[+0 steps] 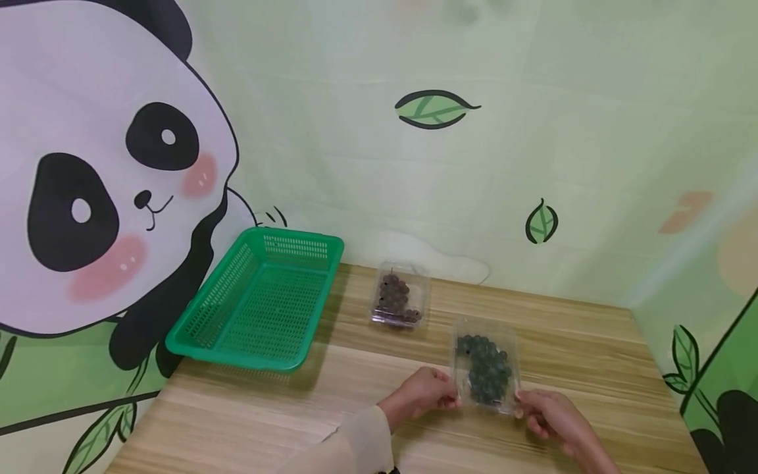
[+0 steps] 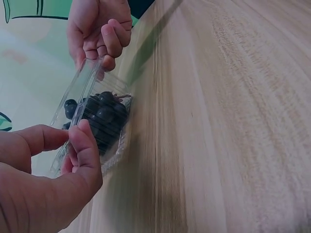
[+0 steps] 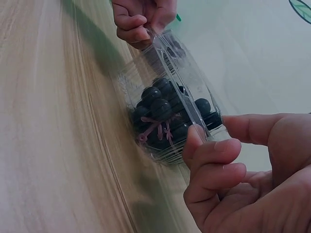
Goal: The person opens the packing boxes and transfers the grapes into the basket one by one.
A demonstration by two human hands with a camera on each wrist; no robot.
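A clear plastic box [image 1: 512,342] of dark grapes [image 1: 488,368] stands on the right part of the table. My left hand [image 1: 431,390] pinches the rim at its near left corner. At the near right corner, my right hand [image 1: 552,415] pinches the same rim between thumb and fingers. Close up in the left wrist view, the lid looks down over the grapes, and the left thumb and fingertips [image 2: 82,138] are at the rim's edge. Pinkish stems [image 3: 158,128] show through the box wall in the right wrist view.
Behind and to the left, a second clear box [image 1: 423,289] holds reddish-brown grapes [image 1: 393,296]. A green plastic basket [image 1: 316,322] with slotted walls stands at the table's left. A printed backdrop [image 1: 355,131] with a panda and leaves rises behind the wooden table [image 1: 249,415].
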